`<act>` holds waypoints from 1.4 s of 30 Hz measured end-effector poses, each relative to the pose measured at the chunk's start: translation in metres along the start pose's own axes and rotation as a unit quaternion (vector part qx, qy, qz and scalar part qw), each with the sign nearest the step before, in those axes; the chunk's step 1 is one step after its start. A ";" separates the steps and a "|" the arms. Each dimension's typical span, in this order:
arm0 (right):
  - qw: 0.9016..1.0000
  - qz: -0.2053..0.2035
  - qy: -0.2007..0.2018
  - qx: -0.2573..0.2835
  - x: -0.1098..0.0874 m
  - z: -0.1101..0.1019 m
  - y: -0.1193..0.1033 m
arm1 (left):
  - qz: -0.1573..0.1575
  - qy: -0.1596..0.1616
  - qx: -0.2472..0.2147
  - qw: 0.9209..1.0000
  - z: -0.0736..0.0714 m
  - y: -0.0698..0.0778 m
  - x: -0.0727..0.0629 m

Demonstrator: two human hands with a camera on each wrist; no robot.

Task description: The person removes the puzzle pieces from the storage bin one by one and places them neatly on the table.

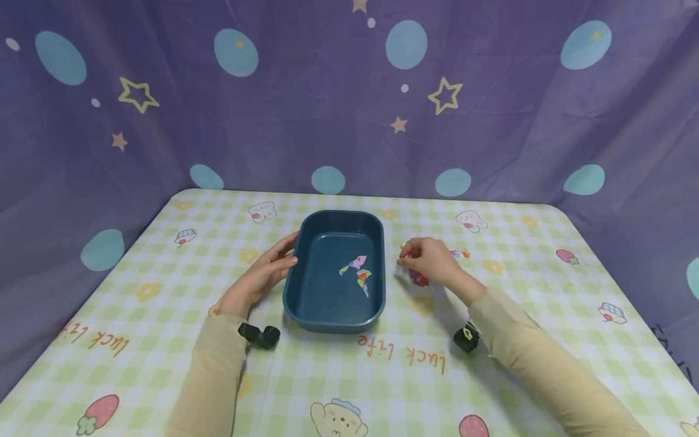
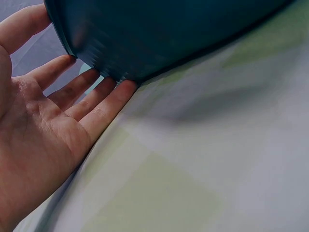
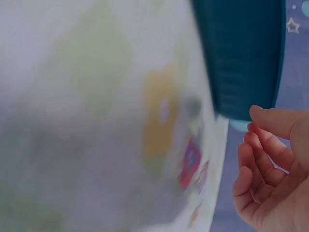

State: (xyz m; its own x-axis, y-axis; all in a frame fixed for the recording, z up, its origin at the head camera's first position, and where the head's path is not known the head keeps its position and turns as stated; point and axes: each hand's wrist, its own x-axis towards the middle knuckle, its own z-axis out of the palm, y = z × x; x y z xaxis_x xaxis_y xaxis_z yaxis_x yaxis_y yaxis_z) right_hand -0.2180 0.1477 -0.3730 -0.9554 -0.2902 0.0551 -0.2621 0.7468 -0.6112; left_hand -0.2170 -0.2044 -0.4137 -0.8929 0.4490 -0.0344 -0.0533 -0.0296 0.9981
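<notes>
A dark teal rectangular tub point(image 1: 334, 309) stands on the table. Inside it lie two small colourful fish-shaped pieces, a pink one point(image 1: 358, 262) and a green-and-red one point(image 1: 364, 280). My left hand point(image 1: 264, 273) rests against the tub's left side; in the left wrist view its fingertips point(image 2: 126, 87) touch the outer wall, fingers fairly straight. Right of the tub, my right hand point(image 1: 434, 261) hovers with thumb and index tips close together and the other fingers curled. I cannot tell whether anything thin is between those tips. Below it lies a red-and-purple piece point(image 1: 418, 278).
More small colourful pieces point(image 1: 460, 253) lie on the table just beyond the right hand. A green-and-white checked cloth point(image 1: 524, 291) with printed flowers and lettering covers the table. A purple curtain point(image 1: 338, 121) hangs behind its far edge.
</notes>
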 end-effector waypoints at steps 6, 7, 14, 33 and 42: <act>0.999 -0.045 0.001 0.003 0.007 0.004 -0.020 | 0.004 0.000 -0.004 1.000 0.000 -0.001 0.000; 0.999 -0.051 0.003 0.001 0.009 0.004 -0.022 | 0.004 0.000 -0.004 1.000 0.000 -0.001 0.000; 0.997 -0.072 0.024 -0.016 0.016 0.001 -0.031 | 0.006 -0.004 -0.002 1.000 -0.001 0.001 0.000; 0.972 -0.185 -0.125 -0.073 0.046 0.027 -0.068 | -0.001 -0.001 -0.013 1.000 0.001 0.001 0.000; 0.951 -0.182 -0.196 -0.153 0.060 0.049 -0.081 | 0.003 0.002 -0.017 1.000 0.002 0.001 0.000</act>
State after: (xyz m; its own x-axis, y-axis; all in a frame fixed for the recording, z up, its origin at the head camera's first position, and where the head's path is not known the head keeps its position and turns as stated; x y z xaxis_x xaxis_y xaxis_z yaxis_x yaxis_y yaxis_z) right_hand -0.2474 0.0409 -0.3587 -0.6856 -0.7187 -0.1160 -0.6503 0.6762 -0.3462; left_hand -0.2165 -0.2025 -0.4122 -0.8954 0.4442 -0.0292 -0.0635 -0.0626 0.9960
